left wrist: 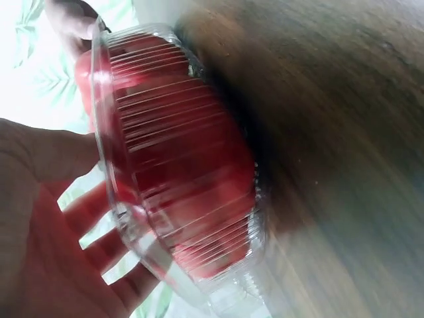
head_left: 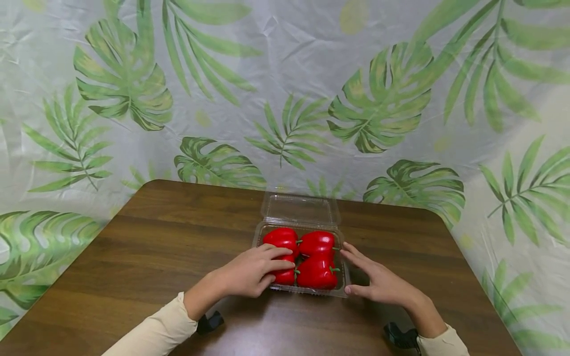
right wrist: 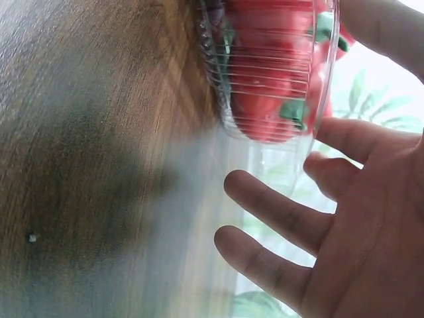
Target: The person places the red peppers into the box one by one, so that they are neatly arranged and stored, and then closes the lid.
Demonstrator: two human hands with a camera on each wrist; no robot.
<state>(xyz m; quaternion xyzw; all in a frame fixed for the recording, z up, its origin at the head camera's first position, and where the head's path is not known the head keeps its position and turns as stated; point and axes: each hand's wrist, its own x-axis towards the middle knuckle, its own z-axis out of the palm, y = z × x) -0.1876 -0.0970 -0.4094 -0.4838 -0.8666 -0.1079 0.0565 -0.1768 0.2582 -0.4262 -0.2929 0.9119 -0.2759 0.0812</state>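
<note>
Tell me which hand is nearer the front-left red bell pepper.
Left: the left hand reaches over the front-left red bell pepper; the right hand is at the right edge of the clear plastic container.

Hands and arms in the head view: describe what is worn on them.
The left hand and right hand are bare, without gloves. The left sleeve and right sleeve are plain cream. A black device shows beside each cuff.
</note>
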